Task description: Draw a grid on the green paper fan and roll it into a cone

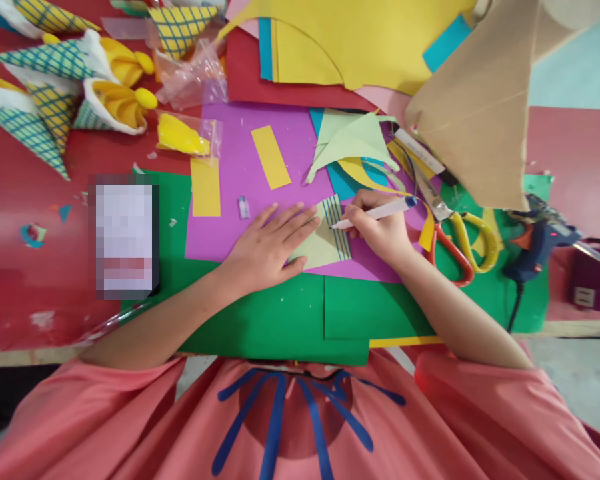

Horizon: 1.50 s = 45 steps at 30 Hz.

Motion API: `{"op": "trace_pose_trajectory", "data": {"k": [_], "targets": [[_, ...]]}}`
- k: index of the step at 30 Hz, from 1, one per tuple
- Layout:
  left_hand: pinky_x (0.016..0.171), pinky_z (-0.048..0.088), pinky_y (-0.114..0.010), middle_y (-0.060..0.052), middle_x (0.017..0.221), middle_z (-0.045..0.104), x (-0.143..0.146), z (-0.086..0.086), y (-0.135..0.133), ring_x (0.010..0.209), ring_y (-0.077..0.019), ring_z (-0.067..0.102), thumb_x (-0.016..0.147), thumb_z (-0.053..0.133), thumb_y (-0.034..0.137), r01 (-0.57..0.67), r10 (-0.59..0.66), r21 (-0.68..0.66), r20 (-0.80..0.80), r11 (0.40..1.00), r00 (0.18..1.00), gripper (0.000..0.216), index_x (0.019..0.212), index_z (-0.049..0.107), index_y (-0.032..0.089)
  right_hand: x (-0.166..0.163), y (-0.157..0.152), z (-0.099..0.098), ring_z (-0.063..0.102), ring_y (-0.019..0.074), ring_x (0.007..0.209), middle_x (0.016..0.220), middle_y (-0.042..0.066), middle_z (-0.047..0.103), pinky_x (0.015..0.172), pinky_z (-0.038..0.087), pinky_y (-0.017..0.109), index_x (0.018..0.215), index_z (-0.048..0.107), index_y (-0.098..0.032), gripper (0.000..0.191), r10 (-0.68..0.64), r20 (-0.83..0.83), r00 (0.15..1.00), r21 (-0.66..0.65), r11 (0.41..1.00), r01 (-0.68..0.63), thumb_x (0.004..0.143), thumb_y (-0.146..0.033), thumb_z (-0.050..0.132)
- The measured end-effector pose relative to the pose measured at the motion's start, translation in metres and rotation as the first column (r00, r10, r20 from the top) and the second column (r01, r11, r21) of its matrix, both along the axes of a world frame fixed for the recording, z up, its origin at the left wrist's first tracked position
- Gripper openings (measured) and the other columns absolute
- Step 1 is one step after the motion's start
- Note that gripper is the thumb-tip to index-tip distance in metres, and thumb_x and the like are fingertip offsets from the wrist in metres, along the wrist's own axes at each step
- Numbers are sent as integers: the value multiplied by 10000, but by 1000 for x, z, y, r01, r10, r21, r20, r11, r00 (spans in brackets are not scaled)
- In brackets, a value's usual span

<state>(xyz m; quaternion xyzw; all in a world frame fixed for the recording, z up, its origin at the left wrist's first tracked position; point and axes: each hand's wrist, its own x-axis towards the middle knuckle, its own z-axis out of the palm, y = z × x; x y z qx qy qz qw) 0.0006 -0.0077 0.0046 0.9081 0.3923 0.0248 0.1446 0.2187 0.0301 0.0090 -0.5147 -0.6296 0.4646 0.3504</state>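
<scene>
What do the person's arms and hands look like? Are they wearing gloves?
No gloves: the left hand and right hand are bare. Loose, plain coral-pink sleeves leave the forearms uncovered too.

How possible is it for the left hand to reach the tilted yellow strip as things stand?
Probably yes: the yellow strip lies just beyond the left hand, with only bare purple sheet between, though the hand would need to leave the pale green paper.
</scene>
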Motion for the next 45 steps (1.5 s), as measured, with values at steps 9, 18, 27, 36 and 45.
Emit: {"op": "trace_pose_trajectory", "data": {"k": [9, 18, 27, 36, 45], "targets": [[1155, 176, -460, -54, 1532, 298, 0, 0, 0, 1417, -229, 268, 931, 382, 361, 3, -3, 19, -4, 1000, 1000, 576, 1464, 260, 180, 1, -3, -4, 464, 93, 484, 511, -26, 530, 473, 342, 243, 580, 474, -200, 278, -42, -15, 999, 2, 999, 42, 833, -273, 562], [1157, 178, -461, -63, 1528, 307, 0, 1, 0, 1416, -235, 272, 924, 397, 364, 1, -1, 1, 8, 1000, 1000, 582, 1462, 266, 184, 6, -16, -1, 469, 91, 451, 491, -25, 556, 453, 346, 240, 571, 496, -191, 267, -59, -8, 998, -67, 996, 58, 819, -261, 565], [1159, 173, -461, -67, 1526, 312, 0, 1, 0, 1416, -239, 272, 921, 406, 366, 3, -3, 0, 5, 1000, 1000, 593, 1466, 256, 184, 5, -17, 0, 461, 87, 472, 500, -26, 534, 461, 344, 240, 557, 489, -188, 266, -35, 29, 999, -17, 999, 36, 802, -240, 576], [1164, 172, -459, -64, 1524, 317, -1, 0, 0, 1418, -233, 268, 920, 408, 361, -2, 2, -2, 14, 1000, 1000, 594, 1467, 253, 190, 11, -28, -3, 488, 90, 456, 516, -22, 578, 467, 379, 244, 634, 547, -183, 248, -62, -38, 997, -72, 996, 59, 828, -329, 594], [1157, 177, -451, -64, 1524, 314, -1, 1, 0, 1418, -228, 269, 933, 380, 369, 8, -8, 29, -9, 1000, 1000, 566, 1452, 280, 166, 9, -25, 1, 461, 84, 452, 485, -31, 540, 456, 327, 242, 553, 488, -186, 261, 0, 55, 998, -38, 999, 3, 798, -234, 567]]}}
